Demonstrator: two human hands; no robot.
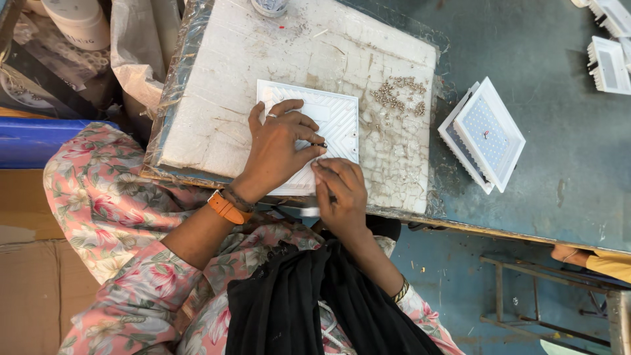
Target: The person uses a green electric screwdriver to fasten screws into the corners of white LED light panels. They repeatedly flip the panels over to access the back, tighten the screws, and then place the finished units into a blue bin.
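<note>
My blue-green worktable (539, 131) is scuffed and worn. Below it I see a blue floor (434, 276) and a rusty metal frame (545, 296).

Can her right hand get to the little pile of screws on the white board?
Probably yes. The right hand is close to the little screws, and only bare white board lies between them.

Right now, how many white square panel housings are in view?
5: one under both hands, two stacked right of the pad, two at the top right corner, partly cut off.
</note>
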